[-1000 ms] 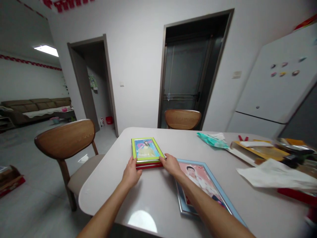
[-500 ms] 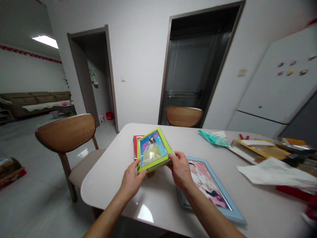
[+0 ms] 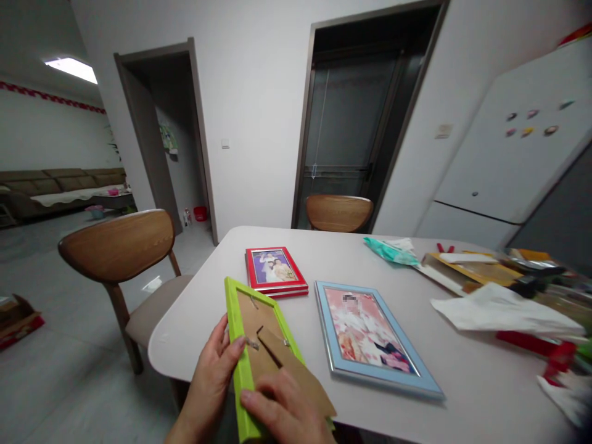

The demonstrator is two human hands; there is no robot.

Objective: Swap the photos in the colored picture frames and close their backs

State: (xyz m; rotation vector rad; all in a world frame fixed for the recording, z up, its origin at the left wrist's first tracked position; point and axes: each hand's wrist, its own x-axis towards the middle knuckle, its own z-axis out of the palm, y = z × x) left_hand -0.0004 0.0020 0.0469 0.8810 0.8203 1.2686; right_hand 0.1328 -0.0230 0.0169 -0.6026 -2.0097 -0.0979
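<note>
Pale, glossy table with a rounded near-left corner. Towards its left, a red photo frame lies face up on a second red one. Just to the right, a bigger blue photo frame lies flat and angled. Further back there's a crumpled teal bag, then a yellow-edged flat box, and a white paper sheet over red clutter at the far right.

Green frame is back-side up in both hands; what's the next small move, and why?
Probably swing the cardboard stand fully out: the green frame shows its back, the left hand grips its edge, and the right hand rests on that partly raised stand.
</note>
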